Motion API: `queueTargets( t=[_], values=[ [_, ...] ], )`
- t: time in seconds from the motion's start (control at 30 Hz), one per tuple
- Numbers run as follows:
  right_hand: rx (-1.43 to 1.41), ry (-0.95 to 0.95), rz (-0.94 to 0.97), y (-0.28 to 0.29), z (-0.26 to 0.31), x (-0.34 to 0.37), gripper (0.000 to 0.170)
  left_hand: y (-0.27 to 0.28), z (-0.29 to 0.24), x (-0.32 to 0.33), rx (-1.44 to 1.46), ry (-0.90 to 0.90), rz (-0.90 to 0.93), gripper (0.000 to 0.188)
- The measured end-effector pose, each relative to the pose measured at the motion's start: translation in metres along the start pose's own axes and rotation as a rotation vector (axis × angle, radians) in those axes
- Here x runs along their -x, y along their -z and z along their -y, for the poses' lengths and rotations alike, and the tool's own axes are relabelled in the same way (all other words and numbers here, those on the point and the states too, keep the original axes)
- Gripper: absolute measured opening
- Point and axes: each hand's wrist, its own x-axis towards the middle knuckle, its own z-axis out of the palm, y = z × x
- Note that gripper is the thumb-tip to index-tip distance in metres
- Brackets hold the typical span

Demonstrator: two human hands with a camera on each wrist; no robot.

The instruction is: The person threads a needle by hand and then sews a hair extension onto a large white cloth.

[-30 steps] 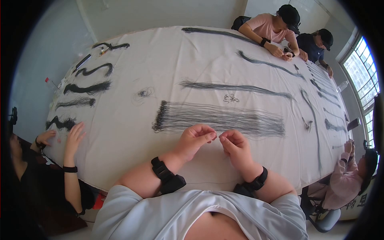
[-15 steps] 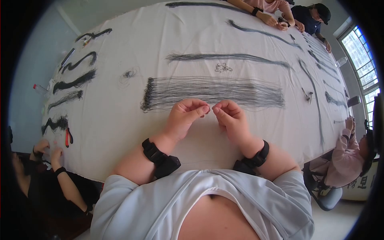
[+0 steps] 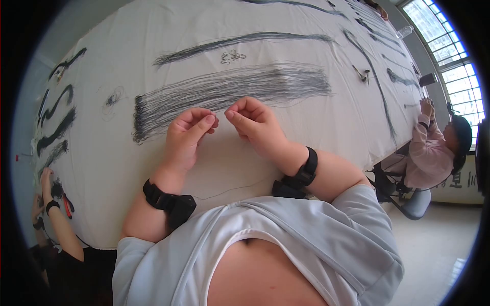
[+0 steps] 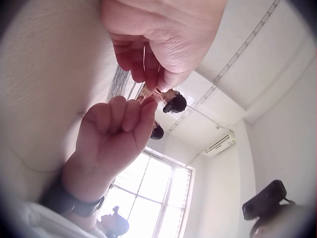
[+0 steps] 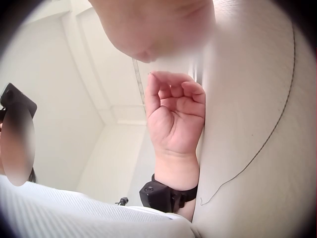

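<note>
The left hand and right hand meet nearly tip to tip, each thumb drawn against its index finger, perhaps to steady something very fine; whether either grips a strand cannot be told. Just beyond lies a broad band of thin black strands, spread flat on the white-cloth-covered table, probably to keep them separate. Nearer the body is a single dark, thin strand. Dark wall characters are not fully legible.

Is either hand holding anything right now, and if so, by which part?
It cannot be told: the left hand and right hand both have thumb and fingers brought together, but nothing shows clearly between them.
</note>
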Motion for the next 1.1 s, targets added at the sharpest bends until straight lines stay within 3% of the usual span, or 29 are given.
queueTargets(
  t=[0.37, 0.5, 1.1],
  values=[
    [-0.014, 0.042, 0.025, -0.0018, -0.0033, 0.0025, 0.009, 0.0007, 0.0022, 0.0, 0.062, -0.032, 0.012, 0.007],
    [-0.058, -0.03, 0.021, -0.0002, -0.0038, 0.0024, 0.008, 0.0003, 0.002, 0.001, 0.127, -0.011, 0.015, 0.008],
    [0.039, -0.015, 0.041, -0.0019, -0.004, 0.0031, 0.006, 0.0002, -0.0007, 0.003, 0.072, 0.028, 0.056, 0.009]
  ],
)
